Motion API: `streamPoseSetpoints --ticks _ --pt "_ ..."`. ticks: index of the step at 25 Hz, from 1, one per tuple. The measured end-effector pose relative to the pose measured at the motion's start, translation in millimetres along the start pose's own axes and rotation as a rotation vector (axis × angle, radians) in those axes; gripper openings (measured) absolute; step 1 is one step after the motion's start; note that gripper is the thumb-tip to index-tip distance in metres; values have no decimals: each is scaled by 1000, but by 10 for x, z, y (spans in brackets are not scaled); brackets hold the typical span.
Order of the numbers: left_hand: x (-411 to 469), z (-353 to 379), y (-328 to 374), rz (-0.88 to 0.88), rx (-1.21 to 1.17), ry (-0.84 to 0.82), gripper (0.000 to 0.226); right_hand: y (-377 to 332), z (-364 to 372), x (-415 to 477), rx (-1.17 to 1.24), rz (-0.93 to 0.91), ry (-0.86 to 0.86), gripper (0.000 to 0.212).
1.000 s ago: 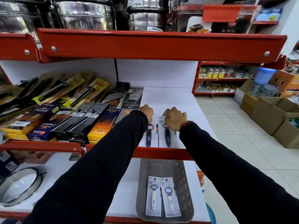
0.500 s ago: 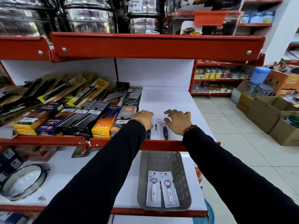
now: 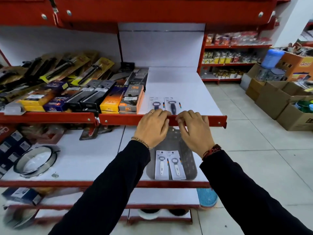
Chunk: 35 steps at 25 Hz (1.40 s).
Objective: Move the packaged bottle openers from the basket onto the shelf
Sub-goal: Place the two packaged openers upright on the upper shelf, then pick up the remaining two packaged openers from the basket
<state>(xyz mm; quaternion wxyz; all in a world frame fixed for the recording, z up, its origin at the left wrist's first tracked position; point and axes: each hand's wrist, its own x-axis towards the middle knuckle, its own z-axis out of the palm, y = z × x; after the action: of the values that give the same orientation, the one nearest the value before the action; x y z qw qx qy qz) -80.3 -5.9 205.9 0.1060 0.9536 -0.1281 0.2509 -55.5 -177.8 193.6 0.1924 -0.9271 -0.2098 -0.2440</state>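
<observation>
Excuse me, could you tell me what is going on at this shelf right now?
A person is stocking packaged bottle openers. Two dark-handled openers already lie side by side on the white shelf, beside boxed lighters. The left hand and right hand are both empty, over the shelf's red front edge. Two white-handled openers are left in the grey basket on the shelf below, so the job looks about half done.

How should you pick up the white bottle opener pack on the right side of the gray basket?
Probably by the near bottom edge of the right white pack, coming from above and in front. It lies flat in the gray basket, close beside its twin, so only the near end and the right side look free for a pinch grip.
</observation>
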Motion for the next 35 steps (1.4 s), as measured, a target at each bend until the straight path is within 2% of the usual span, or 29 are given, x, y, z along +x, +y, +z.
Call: streamPoseSetpoints --ticks 5,9,14,17,23,26,30,35 --pt "-262 547 -55 -47 -25 -191 30 290 402 -343 -18 40 -292 25" --pt "-273 1127 -184 -165 -65 -496 33 568 915 -389 -24 97 -555 31" --pt "-79 1817 -423 -217 34 -874 52 851 1526 -202 -78 135 -732 37" --pt "-38 2251 -530 -218 95 -1039 47 898 1872 -82 -128 159 -816 33" --pt "-24 2683 -612 -323 90 -1039 61 1004 2356 -58 -276 49 -1034 58" --pt "-36 2713 -669 -365 76 -1005 57 1026 2393 -74 -268 68 -1005 58" --pt "11 2615 -665 -361 87 -913 56 1049 2306 -4 -141 150 -873 45" --pt "12 2300 -613 -334 72 -854 55 1003 1997 38 -51 195 -824 36"
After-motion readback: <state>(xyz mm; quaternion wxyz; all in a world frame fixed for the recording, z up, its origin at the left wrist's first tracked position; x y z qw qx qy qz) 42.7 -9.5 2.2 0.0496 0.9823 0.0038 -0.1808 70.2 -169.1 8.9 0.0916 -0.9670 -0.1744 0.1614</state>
